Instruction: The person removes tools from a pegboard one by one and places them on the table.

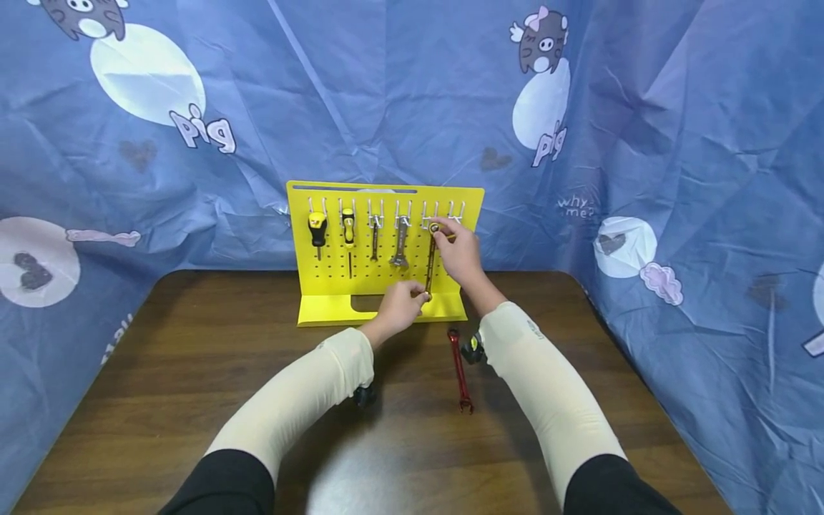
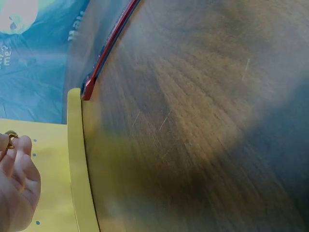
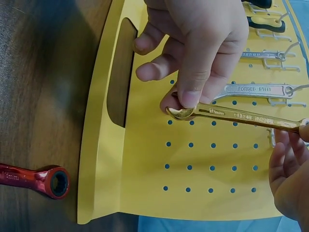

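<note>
A gold combination wrench [image 1: 430,266] stands nearly upright in front of the yellow pegboard [image 1: 309,269]. Its lower, open end is pinched between thumb and finger of my left hand [image 1: 400,306]; the right wrist view shows this grip close up on the wrench [image 3: 241,116]. My right hand [image 1: 460,252] pinches the upper ring end, right by a white double hook [image 1: 425,220]. In the left wrist view only part of the left hand [image 2: 21,188] shows, with a bit of gold at its fingertips.
Hanging left of the gold wrench are an adjustable wrench [image 1: 401,243], a small wrench [image 1: 375,239] and two yellow-black screwdrivers [image 1: 317,230]. A red ratchet wrench [image 1: 459,368] lies on the wooden table [image 1: 212,357] near the right forearm. Blue printed cloth [image 1: 418,93] hangs behind.
</note>
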A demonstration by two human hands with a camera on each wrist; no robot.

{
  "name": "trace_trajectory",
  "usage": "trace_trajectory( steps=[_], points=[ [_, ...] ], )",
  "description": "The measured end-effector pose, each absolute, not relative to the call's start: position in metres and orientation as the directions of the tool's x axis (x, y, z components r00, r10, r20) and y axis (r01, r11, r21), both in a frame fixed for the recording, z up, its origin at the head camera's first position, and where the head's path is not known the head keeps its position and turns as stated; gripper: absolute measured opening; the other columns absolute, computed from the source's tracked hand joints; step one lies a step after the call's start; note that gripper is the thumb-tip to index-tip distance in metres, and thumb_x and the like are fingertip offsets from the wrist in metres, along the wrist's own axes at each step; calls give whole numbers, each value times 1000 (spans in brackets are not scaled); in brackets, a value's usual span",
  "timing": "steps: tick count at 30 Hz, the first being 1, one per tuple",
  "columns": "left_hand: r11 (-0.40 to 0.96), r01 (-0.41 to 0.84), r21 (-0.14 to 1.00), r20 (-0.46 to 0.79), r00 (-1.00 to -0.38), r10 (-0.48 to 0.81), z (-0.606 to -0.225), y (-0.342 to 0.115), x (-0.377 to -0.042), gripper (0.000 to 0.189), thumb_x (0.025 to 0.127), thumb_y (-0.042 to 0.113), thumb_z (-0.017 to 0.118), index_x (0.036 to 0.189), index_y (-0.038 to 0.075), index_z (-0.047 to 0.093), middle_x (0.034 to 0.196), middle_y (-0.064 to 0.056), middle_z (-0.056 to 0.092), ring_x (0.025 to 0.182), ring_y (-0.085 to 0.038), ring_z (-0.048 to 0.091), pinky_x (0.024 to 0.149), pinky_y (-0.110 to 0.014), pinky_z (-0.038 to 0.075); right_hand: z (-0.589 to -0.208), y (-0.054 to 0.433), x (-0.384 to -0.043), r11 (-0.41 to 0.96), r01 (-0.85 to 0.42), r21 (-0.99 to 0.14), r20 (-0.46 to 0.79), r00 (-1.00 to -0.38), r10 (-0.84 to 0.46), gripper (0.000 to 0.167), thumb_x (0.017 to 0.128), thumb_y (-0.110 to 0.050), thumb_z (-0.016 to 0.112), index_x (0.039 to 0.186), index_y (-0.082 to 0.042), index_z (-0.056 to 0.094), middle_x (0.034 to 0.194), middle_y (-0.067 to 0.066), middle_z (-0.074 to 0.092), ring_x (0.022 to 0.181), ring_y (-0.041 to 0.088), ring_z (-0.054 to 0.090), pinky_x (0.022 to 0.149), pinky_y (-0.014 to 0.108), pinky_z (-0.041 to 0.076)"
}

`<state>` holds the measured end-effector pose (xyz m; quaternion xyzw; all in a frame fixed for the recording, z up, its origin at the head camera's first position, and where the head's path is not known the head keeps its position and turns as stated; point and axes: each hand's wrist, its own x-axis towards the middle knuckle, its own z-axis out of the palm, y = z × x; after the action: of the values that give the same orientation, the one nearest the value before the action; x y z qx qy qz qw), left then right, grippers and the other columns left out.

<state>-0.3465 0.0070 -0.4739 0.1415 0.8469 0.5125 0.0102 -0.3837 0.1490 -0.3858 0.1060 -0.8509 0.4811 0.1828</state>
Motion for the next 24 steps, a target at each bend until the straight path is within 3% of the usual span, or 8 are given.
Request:
trace_trajectory(
  steps=[7,14,24],
  points=[
    [406,215,889,118,-961,250,-471,4,-342,20,100,12,63,112,-1,72,100,-20,72,70,-16,66,61,-29,54,-387,150,-384,517,-383,-766,443,-897,-7,27,102,-10,60,127,-14,70,99,10,68,84,23,69,65,34,54],
    [410,214,887,114,-960,255,-466,5,-336,19,101,12,63,111,0,72,100,-16,73,72,-17,68,66,-32,56,-384,152,-383,515,-387,-765,448,-894,-7,28,100,-10,62,127,-13,70,97,11,69,82,23,69,65,33,54],
    [402,305,863,198,-937,288,-465,8,-321,14,98,10,66,104,-1,74,91,-12,73,65,-13,67,60,-27,53,-386,158,-373,460,-453,-764,499,-866,-25,26,97,-5,63,122,-6,72,95,14,70,78,24,68,64,28,53]
  ],
)
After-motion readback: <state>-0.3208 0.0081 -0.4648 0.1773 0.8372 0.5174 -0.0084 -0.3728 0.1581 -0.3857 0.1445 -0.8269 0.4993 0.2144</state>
